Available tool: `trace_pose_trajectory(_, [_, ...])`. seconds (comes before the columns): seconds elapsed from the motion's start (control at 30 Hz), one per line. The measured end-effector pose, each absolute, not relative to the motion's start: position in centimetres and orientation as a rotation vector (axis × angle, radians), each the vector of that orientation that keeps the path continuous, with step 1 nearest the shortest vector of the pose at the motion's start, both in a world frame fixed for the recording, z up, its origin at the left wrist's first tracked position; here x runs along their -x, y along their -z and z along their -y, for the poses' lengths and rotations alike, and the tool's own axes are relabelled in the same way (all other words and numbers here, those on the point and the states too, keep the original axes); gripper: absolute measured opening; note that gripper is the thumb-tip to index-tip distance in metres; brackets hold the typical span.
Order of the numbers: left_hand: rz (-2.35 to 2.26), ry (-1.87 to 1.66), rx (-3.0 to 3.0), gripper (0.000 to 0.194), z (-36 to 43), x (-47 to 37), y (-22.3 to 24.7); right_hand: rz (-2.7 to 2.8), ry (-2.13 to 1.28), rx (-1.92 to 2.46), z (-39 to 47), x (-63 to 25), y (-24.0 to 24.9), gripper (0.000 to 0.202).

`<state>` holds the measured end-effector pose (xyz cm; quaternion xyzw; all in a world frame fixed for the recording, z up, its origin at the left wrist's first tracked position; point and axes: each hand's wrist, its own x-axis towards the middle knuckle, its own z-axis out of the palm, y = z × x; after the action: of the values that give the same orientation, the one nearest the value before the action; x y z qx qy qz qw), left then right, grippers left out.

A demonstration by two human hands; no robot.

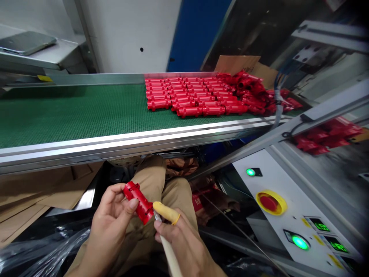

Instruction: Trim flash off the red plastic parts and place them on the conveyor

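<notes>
My left hand (111,219) is closed around a red plastic tube (138,202), a short hollow cylinder with collars and small lugs, held tilted above my lap. Between the fingers of my right hand (183,234) is a slim knife-like tool (170,254) with a pale handle and a short metal tip. That tip is at the tube's lower right end; whether it touches cannot be made out. A yellow finger cot (165,211) covers my right index finger, which rests against or right beside the tube's end.
A green conveyor belt (72,111) with a metal edge runs across ahead. Rows of red tubes (190,96) lie on it, with a jumbled heap (253,92) at the right. A control panel (276,219) stands at right. Flattened cardboard (57,188) lies at left.
</notes>
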<state>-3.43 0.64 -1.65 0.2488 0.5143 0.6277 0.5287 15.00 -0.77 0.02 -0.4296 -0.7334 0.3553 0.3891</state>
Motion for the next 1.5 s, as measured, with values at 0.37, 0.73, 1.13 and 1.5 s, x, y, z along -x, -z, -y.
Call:
trace_pose_trajectory(0.37, [-1.179,-1.439,-0.623,0.035,-0.3,3.3,1.4,1.460,-1.280,1.072,-1.4,-16.4,-3.2,0.006])
trace_pose_trajectory(0.73, [-1.191,-1.438,-0.614,0.036,-0.1,3.4,1.3,1.675,-1.077,1.122,-1.2,-16.2,-3.1,0.011])
trace_pose_trajectory(1.13, [-1.181,-1.488,-0.621,0.033,0.2,3.3,1.7,1.678,-1.114,1.233,-0.5,-16.5,-3.6,0.007])
trace_pose_trajectory(1.5, [-1.199,-1.494,-0.636,0.035,-0.2,3.4,1.3,1.647,-1.087,1.207,-1.1,-16.6,-3.3,0.009])
